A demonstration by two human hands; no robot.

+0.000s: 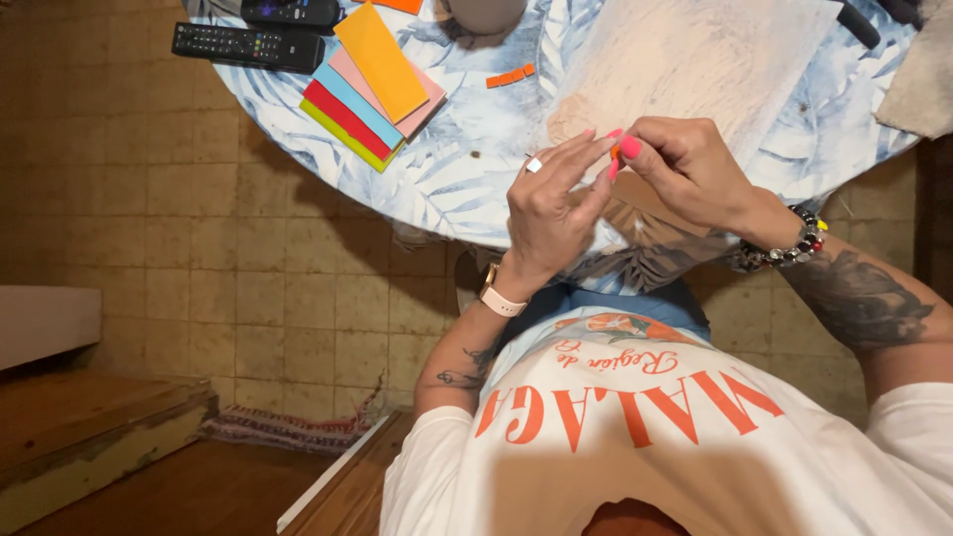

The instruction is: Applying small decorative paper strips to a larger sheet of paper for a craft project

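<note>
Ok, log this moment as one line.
left hand: pinching small orange piece | right hand: pinching same piece | near: coloured sheets, orange bits, round table

The tabletop (467, 169) wears a smooth, faintly glossy cloth printed with pale blue leaves. On it, left of the hands, lies a fan of coloured sheets (372, 84), matt and flat like craft foam or card. Beyond them a remote control (248, 46) shows black plastic with a dull sheen. The small orange piece (615, 152) between the fingertips looks matt too. The left hand (551, 203) carries a matt pink watch strap, the right hand (690, 169) shiny beads. The floor (149, 199) is worn, dull tile.
</note>
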